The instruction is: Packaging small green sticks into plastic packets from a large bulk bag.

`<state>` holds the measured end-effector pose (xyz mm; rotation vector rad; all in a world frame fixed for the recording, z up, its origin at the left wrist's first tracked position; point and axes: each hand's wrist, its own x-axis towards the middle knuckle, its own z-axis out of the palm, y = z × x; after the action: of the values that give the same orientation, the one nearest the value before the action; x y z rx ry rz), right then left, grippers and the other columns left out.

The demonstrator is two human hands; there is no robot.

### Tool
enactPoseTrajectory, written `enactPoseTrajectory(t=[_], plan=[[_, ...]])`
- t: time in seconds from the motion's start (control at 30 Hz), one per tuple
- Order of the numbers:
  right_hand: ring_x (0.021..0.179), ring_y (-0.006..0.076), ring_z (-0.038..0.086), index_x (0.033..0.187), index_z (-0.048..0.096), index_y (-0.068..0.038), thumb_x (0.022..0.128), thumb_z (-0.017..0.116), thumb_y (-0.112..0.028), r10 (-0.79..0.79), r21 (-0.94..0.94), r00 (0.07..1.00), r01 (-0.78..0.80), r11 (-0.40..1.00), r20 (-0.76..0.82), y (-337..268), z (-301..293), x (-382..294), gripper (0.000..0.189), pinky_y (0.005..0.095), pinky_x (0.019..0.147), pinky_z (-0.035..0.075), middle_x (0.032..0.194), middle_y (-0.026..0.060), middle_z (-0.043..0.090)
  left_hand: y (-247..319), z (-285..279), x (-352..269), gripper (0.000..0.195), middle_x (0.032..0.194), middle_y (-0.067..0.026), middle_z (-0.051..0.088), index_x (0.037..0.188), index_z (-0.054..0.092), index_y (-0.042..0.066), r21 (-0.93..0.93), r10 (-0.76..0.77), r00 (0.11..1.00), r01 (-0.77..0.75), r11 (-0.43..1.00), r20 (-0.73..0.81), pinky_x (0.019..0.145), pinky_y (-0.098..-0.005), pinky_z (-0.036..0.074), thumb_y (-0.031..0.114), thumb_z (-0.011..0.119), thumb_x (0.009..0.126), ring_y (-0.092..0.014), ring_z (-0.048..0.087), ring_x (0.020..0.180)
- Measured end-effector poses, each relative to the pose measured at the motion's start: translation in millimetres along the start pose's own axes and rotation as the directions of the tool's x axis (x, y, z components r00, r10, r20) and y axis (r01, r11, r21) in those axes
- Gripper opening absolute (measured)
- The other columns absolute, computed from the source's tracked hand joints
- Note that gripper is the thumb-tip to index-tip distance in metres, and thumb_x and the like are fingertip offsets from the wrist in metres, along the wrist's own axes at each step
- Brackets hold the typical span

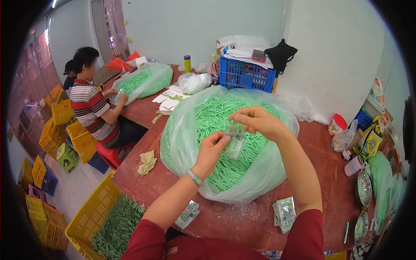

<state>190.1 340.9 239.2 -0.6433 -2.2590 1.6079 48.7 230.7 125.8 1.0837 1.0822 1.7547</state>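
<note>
My left hand (211, 152) pinches a small clear plastic packet (234, 139) by its side, above the heap. Green sticks show at the packet's upper end and inside it. At that upper end are the bent fingers of my right hand (258, 122); whether they grip the packet or some sticks is hidden. Below both hands, a large translucent plastic bag (182, 146) lies wide open, full of loose light-green sticks (224, 174). Nearer my body, printed packets (286, 214) are piled on the right, and others (188, 214) lie on the left.
The red table (136, 182) bears a cloth glove (147, 163), a blue crate (247, 74) and metal bowls (364, 188). A yellow crate (94, 211) of filled packets stands at lower left. Another person (94, 107) sits at the far left by a second bag (156, 81).
</note>
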Motion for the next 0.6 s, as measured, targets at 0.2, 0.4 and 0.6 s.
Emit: enactPoseTrajectory(t=[0.2,0.4,0.6], plan=[[0.071,0.0071,0.050,0.115,0.063,-0.003,0.083,0.066,-0.017,-0.219,-0.324,0.948,0.137,0.936,-0.231,6.9,13.5,-6.1,0.035,0.0220,0.060,0.043,0.083,-0.0002,0.060,-5.3,-9.1,7.2,0.017,0.089,0.0011,0.063,0.105,0.061,0.003,-0.222,-0.046,0.999,0.043,0.974,-0.008,0.073,-0.0220,0.044,0.014,0.061,0.091,-0.005,0.055,0.080],[0.071,0.0075,0.053,0.101,0.067,-0.002,0.079,0.063,-0.002,-0.256,-0.223,0.955,0.220,0.950,-0.150,14.9,26.5,5.5,0.022,0.0243,0.065,0.046,0.079,0.0011,0.062,27.0,-21.8,-3.4,0.020,0.094,0.0012,0.063,0.108,0.060,0.006,-0.329,-0.203,0.978,0.204,0.922,0.035,0.078,-0.0244,0.047,0.016,0.062,0.090,-0.007,0.059,0.087],[0.072,0.0074,0.054,0.112,0.062,-0.005,0.083,0.061,-0.004,-0.290,-0.140,0.957,0.290,0.947,0.015,-33.8,87.4,-0.7,0.029,0.0217,0.062,0.045,0.079,-0.0005,0.057,95.9,-89.3,-40.4,0.022,0.089,-0.0016,0.067,0.097,0.064,0.001,0.322,0.080,0.973,-0.149,0.935,0.218,0.070,-0.0226,0.047,0.003,0.073,0.077,-0.005,0.058,0.081]])
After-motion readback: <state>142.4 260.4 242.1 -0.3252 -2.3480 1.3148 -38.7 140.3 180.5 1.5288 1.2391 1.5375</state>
